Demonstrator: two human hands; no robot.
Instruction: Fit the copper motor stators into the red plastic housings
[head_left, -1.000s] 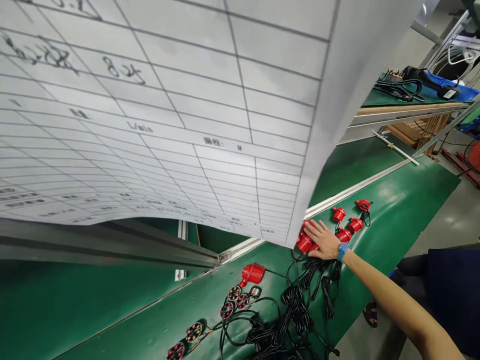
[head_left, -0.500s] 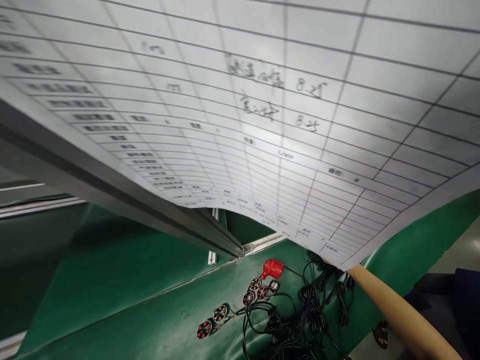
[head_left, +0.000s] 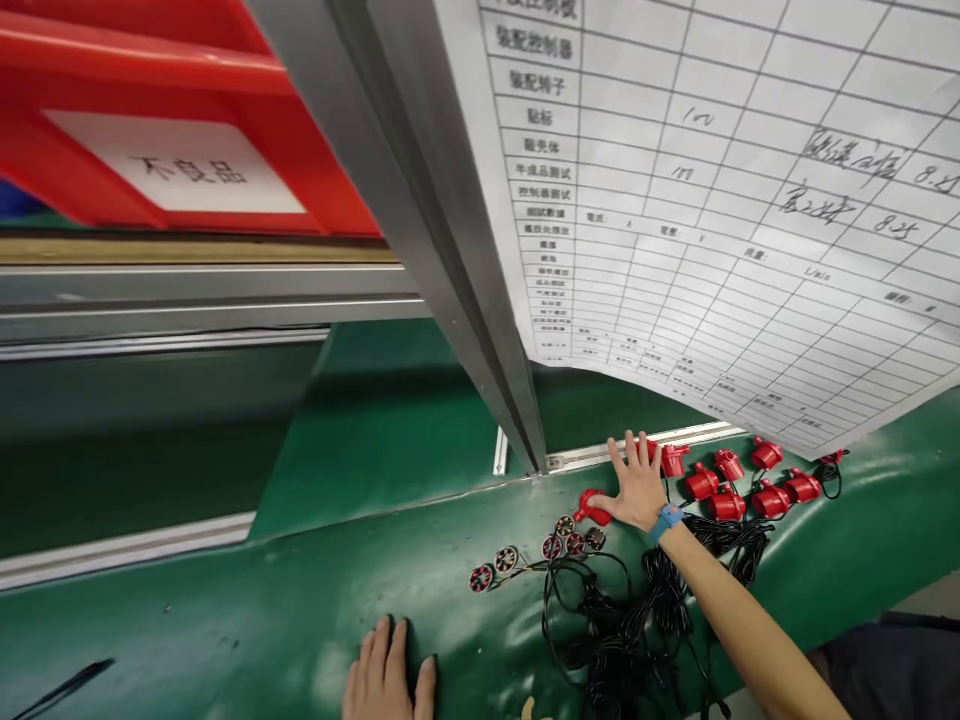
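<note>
My right hand (head_left: pixel 636 487) reaches far out over the green bench (head_left: pixel 300 620), fingers spread, its thumb against a red plastic part (head_left: pixel 591 510). Several more red parts (head_left: pixel 739 480) lie in a cluster just right of that hand, each with a black cable. A blue band sits on the wrist. My left hand (head_left: pixel 388 672) lies flat on the green surface at the bottom edge, fingers stretched out, holding nothing. Several small round motor pieces (head_left: pixel 525 556) with copper windings lie between the two hands. A tangle of black cables (head_left: pixel 637 630) runs under my right forearm.
A large printed form sheet (head_left: pixel 735 220) hangs down in front of me at the upper right. A grey metal frame post (head_left: pixel 442 240) slants down to the bench. A red bin (head_left: pixel 165 130) with a white label sits on the shelf at upper left.
The view has swung left, so the paper covers less and the red bin shows. My right hand has shifted left onto another red part. My left hand has come into sight on the bench.
</note>
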